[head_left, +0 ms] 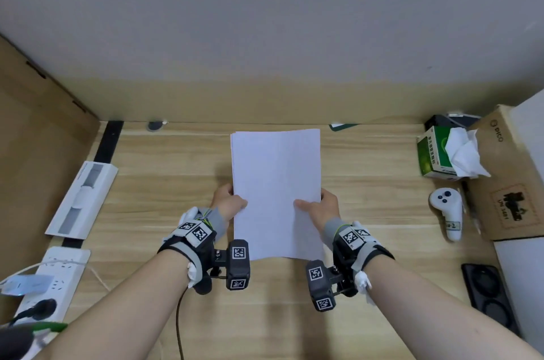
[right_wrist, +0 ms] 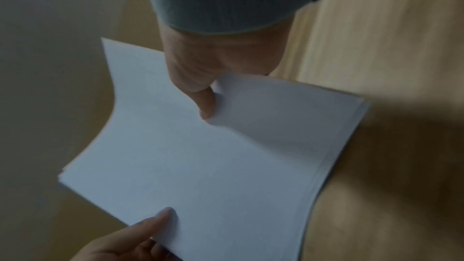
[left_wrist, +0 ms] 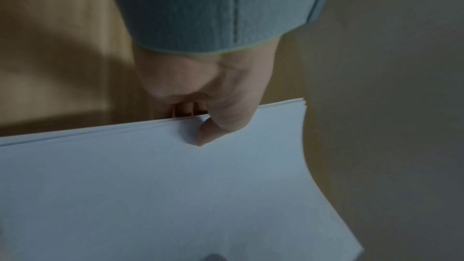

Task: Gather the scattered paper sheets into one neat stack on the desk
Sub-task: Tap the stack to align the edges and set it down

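Stack of paper sheets [head_left: 276,191]: plain white, matte, thin, rectangular, edges nearly flush; slight fanning at the far left corner. Long axis runs near to far, the far short edge toward the wall. Stack sits at desk centre, held over the pale wood-grain desk [head_left: 176,159]; the sheets bow slightly. Left hand [head_left: 228,202] pinches the left long edge, thumb on top, fingers beneath. Right hand [head_left: 322,206] pinches the right long edge likewise.
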